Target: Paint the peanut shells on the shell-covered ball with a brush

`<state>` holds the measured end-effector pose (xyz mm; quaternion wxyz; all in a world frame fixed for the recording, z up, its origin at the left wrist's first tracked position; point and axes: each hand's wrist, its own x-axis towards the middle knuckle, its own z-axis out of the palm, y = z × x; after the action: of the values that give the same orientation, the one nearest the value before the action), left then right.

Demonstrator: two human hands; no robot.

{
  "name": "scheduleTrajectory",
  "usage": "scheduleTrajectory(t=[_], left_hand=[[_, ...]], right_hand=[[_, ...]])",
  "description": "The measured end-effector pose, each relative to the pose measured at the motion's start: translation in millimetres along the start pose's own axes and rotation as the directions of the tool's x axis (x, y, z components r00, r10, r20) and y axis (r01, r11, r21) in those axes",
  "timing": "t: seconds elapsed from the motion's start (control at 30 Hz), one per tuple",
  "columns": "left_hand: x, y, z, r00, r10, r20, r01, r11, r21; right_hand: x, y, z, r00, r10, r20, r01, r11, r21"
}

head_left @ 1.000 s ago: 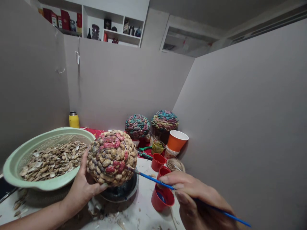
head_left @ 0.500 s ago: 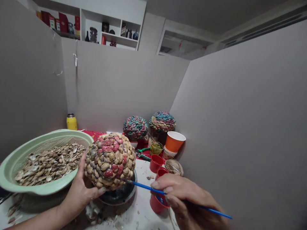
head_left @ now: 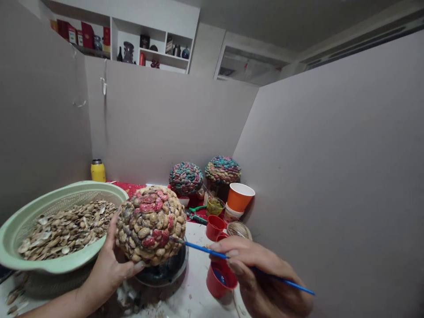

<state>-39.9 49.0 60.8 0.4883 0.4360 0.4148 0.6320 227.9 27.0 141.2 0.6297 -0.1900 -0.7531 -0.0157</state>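
Note:
My left hand [head_left: 111, 263] grips the left side and underside of a round ball covered in peanut shells [head_left: 150, 225], mostly tan with red and some dark patches. Between the fingers and thumb of my right hand [head_left: 261, 269] is a blue paintbrush [head_left: 205, 249], its tip touching the ball's lower right side. Beneath the ball is a dark round bowl [head_left: 179, 267], partly hidden. A red cup [head_left: 217, 282] holding dark blue liquid stands under the brush, close to my right hand.
A green basket of shells [head_left: 111, 187] is at left, with a yellow bottle [head_left: 98, 171] behind. Two painted balls [head_left: 186, 177] stand at the back, near green-handled pliers [head_left: 198, 217], another red cup [head_left: 214, 227], an orange cup [head_left: 239, 198] and twine [head_left: 239, 229]. Grey panels surround the table.
The brush tip has moved slightly up on the ball, with my right hand shifting a little. More of the red cup with blue liquid shows. The view has tilted slightly.

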Motion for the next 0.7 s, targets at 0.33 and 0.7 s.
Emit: scheduleTrajectory(t=[0.33, 0.7], left_hand=[[1.3, -0.8, -1.5, 1.0, -0.018, 0.019, 0.017, 0.999, 0.049], [2.6, -3.1, -1.4, 1.0, 0.027, 0.002, -0.028, 0.996, 0.086]], right_hand=[[1.1, 0.2, -1.4, 0.999, -0.011, -0.037, 0.011, 1.0, -0.003], [-14.9, 6.6, -15.7, 0.981, -0.184, 0.06, 0.193, 0.96, -0.202]])
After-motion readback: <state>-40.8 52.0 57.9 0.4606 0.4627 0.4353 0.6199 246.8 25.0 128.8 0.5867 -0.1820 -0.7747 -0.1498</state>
